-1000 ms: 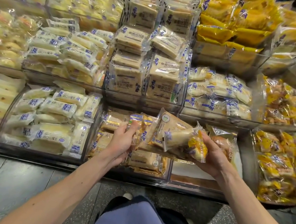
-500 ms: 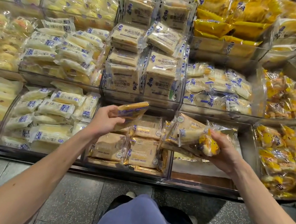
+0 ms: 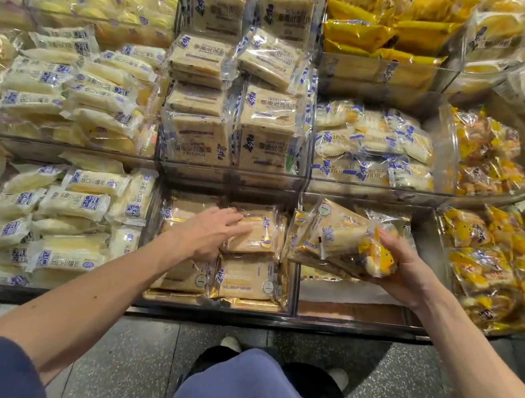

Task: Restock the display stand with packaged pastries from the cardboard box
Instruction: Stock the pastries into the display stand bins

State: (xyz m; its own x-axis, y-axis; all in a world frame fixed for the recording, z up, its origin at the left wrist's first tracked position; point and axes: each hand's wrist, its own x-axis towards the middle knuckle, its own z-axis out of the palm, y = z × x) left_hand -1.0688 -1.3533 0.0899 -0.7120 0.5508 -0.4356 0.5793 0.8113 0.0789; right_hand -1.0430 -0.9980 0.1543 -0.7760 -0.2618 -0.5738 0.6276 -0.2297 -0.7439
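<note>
Head view: left hand (image 3: 212,230) lay flat, fingers straight, on a tan square plastic-wrapped pastry (image 3: 261,232) in the lower middle compartment of the clear plastic display stand (image 3: 354,328). Right hand (image 3: 403,271) gripped a bundle of clear-wrapped pastries (image 3: 333,238), just right of the left hand, long axis pointing toward it. Cardboard box unseen.

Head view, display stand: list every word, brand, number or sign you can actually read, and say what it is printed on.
"HOR": blue letters on the white-and-blue packs, middle tier; the rest is blurred.
Square toast packs: Chinese print, upside down, too blurred to read.
Long white packs: blue labels, unreadable.
Bundle of packs in the right hand: print too small.
No price signs or numbers readable.
</note>
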